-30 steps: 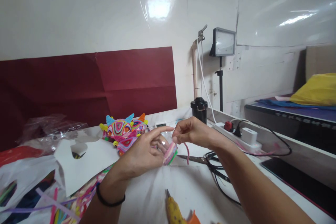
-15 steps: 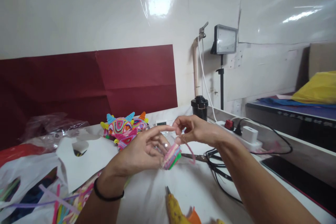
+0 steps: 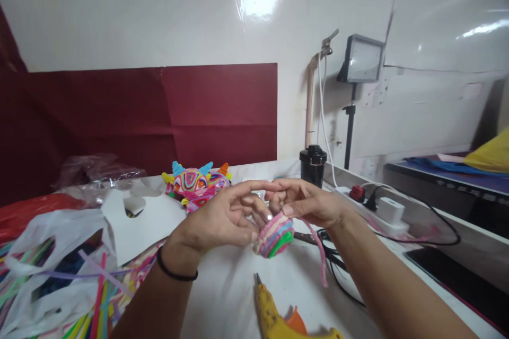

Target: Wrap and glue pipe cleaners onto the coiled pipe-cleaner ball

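Between my two hands is a small rounded piece coiled from fuzzy pipe cleaners (image 3: pixel 274 237), striped pink, cream, blue and purple with a green patch. My left hand (image 3: pixel 234 217) grips its left side, thumb below and a ring on one finger. My right hand (image 3: pixel 306 202) pinches its top edge, thumb on the rim. From beneath the right thumb a loose pink pipe cleaner end (image 3: pixel 321 259) trails down to the right. Below the piece lies a yellow glue gun (image 3: pixel 270 310), nozzle pointing away from me. Scissors (image 3: pixel 304 237) lie partly hidden behind the piece.
Colourful pipe-cleaner dragon heads (image 3: pixel 193 183) sit behind my left hand. At left are white card (image 3: pixel 139 220), a plastic bag (image 3: pixel 67 238) and loose pipe cleaners (image 3: pixel 99 302). To the right are a power strip (image 3: pixel 382 214), cables, a phone (image 3: pixel 457 280) and a black cup (image 3: pixel 313 165).
The camera view has shifted right to left across the scene. The coiled piece has turned to show more of its striped face, and the loose pink end hangs longer.
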